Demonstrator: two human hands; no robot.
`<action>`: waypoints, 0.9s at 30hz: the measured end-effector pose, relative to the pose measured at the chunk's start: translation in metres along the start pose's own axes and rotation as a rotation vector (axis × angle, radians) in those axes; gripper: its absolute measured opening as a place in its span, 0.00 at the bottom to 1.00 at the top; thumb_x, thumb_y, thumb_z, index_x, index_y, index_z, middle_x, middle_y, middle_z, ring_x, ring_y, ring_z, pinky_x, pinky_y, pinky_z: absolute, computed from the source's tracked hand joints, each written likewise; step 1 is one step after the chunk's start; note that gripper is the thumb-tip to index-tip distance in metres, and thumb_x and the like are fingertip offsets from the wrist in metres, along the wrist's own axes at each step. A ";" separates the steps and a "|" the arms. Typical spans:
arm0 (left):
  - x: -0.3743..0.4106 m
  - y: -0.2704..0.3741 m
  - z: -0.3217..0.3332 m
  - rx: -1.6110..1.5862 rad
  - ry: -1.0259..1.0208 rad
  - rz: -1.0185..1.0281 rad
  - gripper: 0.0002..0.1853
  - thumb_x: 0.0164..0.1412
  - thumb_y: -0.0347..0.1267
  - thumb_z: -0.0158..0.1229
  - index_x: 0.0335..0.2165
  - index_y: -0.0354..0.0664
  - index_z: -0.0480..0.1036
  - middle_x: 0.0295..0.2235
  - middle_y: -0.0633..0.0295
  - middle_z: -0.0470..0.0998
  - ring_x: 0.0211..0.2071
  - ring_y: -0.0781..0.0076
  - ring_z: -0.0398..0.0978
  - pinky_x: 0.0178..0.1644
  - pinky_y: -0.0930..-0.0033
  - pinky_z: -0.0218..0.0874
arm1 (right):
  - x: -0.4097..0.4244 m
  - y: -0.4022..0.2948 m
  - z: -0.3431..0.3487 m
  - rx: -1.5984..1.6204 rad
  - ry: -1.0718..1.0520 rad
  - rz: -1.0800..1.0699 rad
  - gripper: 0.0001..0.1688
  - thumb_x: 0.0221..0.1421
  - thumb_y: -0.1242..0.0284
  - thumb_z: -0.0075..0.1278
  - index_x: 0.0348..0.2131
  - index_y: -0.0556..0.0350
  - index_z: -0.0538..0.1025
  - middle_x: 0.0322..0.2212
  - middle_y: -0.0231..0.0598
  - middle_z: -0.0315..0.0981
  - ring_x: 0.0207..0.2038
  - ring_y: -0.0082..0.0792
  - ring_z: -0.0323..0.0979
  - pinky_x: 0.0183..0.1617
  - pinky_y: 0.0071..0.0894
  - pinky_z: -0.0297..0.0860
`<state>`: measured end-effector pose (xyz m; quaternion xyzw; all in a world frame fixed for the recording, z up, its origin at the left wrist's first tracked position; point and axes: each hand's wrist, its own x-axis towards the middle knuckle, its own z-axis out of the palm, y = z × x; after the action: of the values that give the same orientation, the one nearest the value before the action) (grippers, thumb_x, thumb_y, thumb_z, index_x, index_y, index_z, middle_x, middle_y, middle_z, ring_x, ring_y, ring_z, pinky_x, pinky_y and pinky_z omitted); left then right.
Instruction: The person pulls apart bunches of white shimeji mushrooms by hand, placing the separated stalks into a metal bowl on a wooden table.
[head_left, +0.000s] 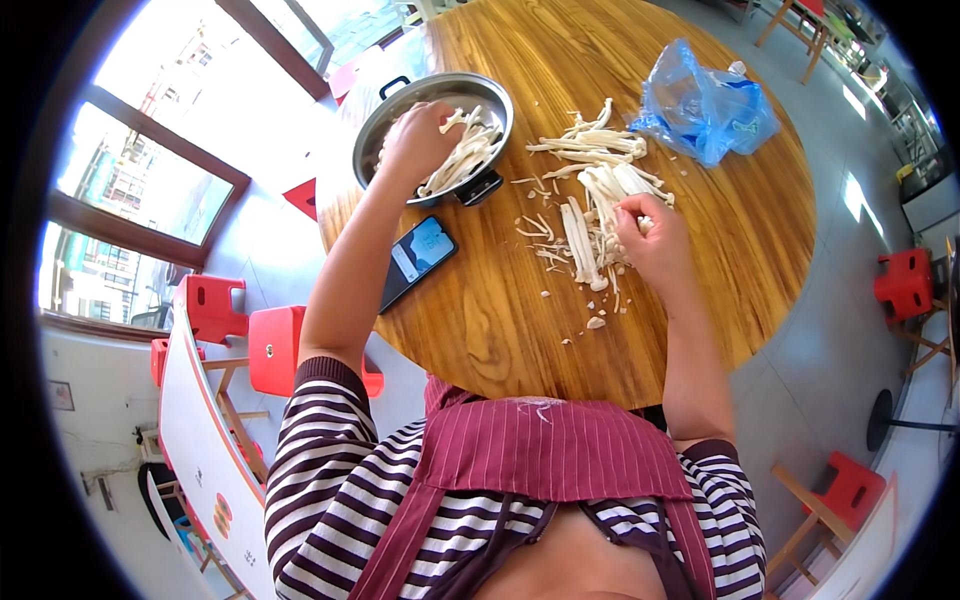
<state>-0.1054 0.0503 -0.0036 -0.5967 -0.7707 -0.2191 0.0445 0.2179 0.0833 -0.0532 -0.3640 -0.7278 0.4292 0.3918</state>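
Note:
My left hand (421, 142) reaches into a round steel pan (507, 101) with black handles, over a heap of long white mushrooms (469, 154); whether its fingers grip any is hidden. On the wooden table, my right hand (651, 238) has its fingers curled at the right side of a pile of pale mushroom stems (577, 244), a small pale piece showing at its fingertips. More mushrooms (600, 142) lie loosely beyond that hand. Torn bits and thin strips are scattered around the pile, towards the near side of the table.
A smartphone (421, 255) with a lit screen lies near the pan, by the left edge of the round wooden table (480, 330). A crumpled blue plastic bag (705, 109) rests at the far right. Red stools (277, 351) and a white table (199, 442) stand at the left.

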 end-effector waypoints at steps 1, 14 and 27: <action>-0.004 0.011 -0.001 -0.025 0.044 0.032 0.17 0.51 0.40 0.56 0.35 0.39 0.73 0.36 0.53 0.75 0.39 0.55 0.72 0.43 0.59 0.62 | 0.000 0.002 -0.001 0.027 0.004 0.009 0.06 0.51 0.75 0.49 0.30 0.60 0.74 0.22 0.32 0.72 0.22 0.17 0.66 0.24 0.20 0.64; -0.110 0.151 0.066 -0.986 -0.525 -0.152 0.12 0.52 0.34 0.59 0.34 0.38 0.72 0.22 0.63 0.74 0.20 0.81 0.68 0.25 0.75 0.61 | 0.008 0.026 0.005 1.006 -0.036 0.261 0.06 0.56 0.76 0.41 0.35 0.59 0.68 0.30 0.37 0.68 0.30 0.24 0.65 0.34 0.23 0.65; -0.116 0.133 0.080 -1.222 -0.413 -0.067 0.09 0.53 0.31 0.59 0.31 0.37 0.71 0.23 0.70 0.71 0.22 0.87 0.65 0.25 0.81 0.57 | -0.005 0.009 0.017 0.821 -0.235 0.349 0.30 0.52 0.62 0.54 0.49 0.62 0.65 0.40 0.38 0.68 0.41 0.26 0.66 0.45 0.25 0.65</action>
<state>0.0675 0.0026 -0.0759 -0.5198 -0.5180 -0.5005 -0.4594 0.2064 0.0765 -0.0683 -0.2448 -0.4650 0.7797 0.3403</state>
